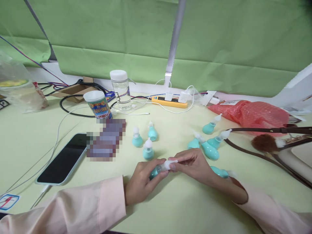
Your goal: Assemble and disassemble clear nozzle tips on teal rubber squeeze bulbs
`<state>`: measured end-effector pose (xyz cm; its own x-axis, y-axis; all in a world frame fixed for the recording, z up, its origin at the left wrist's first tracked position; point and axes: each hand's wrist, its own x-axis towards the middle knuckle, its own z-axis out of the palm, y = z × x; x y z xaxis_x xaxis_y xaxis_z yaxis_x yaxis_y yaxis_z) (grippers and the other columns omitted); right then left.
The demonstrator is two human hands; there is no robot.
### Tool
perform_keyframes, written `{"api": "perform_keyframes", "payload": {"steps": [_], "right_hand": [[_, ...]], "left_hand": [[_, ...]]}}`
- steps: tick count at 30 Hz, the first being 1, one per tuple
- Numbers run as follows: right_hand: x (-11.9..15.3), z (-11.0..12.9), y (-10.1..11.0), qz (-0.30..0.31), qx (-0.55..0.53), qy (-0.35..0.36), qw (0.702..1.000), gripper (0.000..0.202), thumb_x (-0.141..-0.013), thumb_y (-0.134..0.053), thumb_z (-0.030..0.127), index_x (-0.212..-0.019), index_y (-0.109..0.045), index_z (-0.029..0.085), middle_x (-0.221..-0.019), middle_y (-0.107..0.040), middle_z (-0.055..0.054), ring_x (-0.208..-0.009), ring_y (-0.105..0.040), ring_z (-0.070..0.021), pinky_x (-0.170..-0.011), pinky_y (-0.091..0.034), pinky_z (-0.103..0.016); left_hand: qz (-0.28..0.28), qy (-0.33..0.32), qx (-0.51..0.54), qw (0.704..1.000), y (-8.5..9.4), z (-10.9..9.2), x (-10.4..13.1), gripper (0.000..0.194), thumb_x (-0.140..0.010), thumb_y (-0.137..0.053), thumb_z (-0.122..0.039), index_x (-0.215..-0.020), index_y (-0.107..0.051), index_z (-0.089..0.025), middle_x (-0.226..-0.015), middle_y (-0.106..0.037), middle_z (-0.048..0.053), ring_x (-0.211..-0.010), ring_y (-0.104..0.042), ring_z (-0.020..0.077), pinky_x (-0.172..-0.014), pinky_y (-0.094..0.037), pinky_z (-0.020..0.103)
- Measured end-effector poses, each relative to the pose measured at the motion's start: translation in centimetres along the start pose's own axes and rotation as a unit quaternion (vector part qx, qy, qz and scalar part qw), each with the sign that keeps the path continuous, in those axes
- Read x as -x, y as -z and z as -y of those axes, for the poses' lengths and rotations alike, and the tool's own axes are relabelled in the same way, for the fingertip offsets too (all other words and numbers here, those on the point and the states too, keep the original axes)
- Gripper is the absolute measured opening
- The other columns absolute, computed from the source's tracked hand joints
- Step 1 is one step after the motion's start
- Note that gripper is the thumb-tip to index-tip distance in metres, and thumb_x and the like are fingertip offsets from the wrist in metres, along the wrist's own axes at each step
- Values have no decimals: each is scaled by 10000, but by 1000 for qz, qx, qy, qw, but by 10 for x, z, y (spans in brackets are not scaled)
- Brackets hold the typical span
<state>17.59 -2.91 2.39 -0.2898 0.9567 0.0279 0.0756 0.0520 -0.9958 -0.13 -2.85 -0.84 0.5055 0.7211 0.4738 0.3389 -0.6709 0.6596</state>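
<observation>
My left hand (143,182) is wrapped round a teal nasal aspirator (153,173), whose clear neck points right. At that end, my right hand (195,164) pinches the white nozzle tip (171,163) between thumb and fingers. The tip meets the neck; how firmly it sits I cannot tell. Just beyond my left hand stand three more aspirators (148,152) with short tops. Several others with long pointed tips lie past my right hand, among them one aspirator (211,150) on its side. Another aspirator (219,171) is partly hidden behind my right wrist.
A phone (64,159) with a cable lies at left, beside a pixelated patch (107,139). Farther back are a printed paper cup (98,105), a water bottle (121,92) and a yellow power strip (168,102). A red plastic bag (253,113) and a strapped handbag (297,156) occupy the right.
</observation>
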Motion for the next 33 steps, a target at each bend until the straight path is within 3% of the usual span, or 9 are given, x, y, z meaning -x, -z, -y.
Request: {"api": "perform_keyframes", "payload": {"steps": [10, 14, 18, 20, 23, 25, 28, 31, 33], "right_hand": [[6, -4, -4, 7, -23, -62, 998, 152, -560, -710, 271, -608, -673, 132, -547, -621, -31, -511, -554, -127, -459, -467, -226], [9, -1, -6, -5, 15, -37, 999, 128, -604, -678, 262, -598, -654, 136, -572, -628, -32, -546, -566, -139, -483, -470, -234], [10, 14, -4, -41, 122, 25, 991, 81, -625, -659, 234, -596, -641, 161, -584, -649, -20, -532, -578, -136, -504, -481, -234], [9, 30, 3, -80, 194, 78, 975, 60, -641, -643, 233, -615, -649, 179, -608, -668, -20, -530, -595, -140, -502, -489, -232], [2, 58, 22, -178, 308, 163, 920, 57, -651, -629, 250, -623, -655, 207, -633, -680, -22, -534, -611, -157, -478, -490, -242], [-8, 72, 39, -211, 361, 189, 888, 85, -660, -614, 261, -589, -640, 222, -609, -672, -5, -518, -608, -161, -480, -492, -262], [-29, 77, 63, -258, 427, 185, 847, 91, -669, -588, 266, -621, -639, 207, -629, -665, -9, -526, -606, -174, -511, -495, -295], [-55, 65, 83, -230, 504, 141, 820, 167, -720, -511, 276, -659, -638, 188, -656, -661, -34, -553, -605, -183, -551, -481, -308], [-71, 53, 93, -200, 573, 71, 792, 207, -743, -467, 280, -698, -636, 170, -676, -659, -59, -602, -604, -200, -576, -466, -315]], "left_hand": [[18, -35, -13, 999, 2, -2, 2, 233, -814, -459, -220, -1045, -464, -190, -891, -649, 22, -773, -608, 134, -649, -467, 216], [29, -26, 16, 999, 1, -2, -1, 240, -798, -484, -213, -1036, -454, -191, -939, -638, 28, -802, -602, 135, -686, -467, 231], [34, -12, 38, 999, 1, 0, -2, 307, -784, -503, -217, -1079, -420, -193, -966, -608, 43, -848, -577, 148, -738, -462, 268], [28, -17, 39, 999, 2, 1, -2, 412, -789, -483, -206, -1174, -336, -188, -1093, -539, 83, -976, -519, 179, -814, -434, 317], [13, -34, 49, 998, 2, 2, -2, 510, -795, -436, -167, -1254, -213, -173, -1238, -398, 131, -1116, -398, 215, -895, -374, 384], [6, -41, 57, 998, 2, 3, -3, 497, -790, -417, -132, -1246, -221, -172, -1237, -376, 136, -1127, -373, 217, -901, -365, 393], [7, -68, 54, 996, 1, 2, -2, 391, -770, -408, -74, -1142, -350, -178, -1114, -431, 116, -1044, -418, 198, -842, -402, 359], [-11, -124, 20, 992, 1, 2, -2, 306, -735, -424, -28, -1008, -436, -166, -961, -440, 87, -901, -456, 172, -732, -435, 312], [-55, -162, -36, 985, 3, 4, -4, 300, -703, -459, -18, -966, -453, -162, -935, -421, 81, -873, -445, 176, -716, -430, 322]]}}
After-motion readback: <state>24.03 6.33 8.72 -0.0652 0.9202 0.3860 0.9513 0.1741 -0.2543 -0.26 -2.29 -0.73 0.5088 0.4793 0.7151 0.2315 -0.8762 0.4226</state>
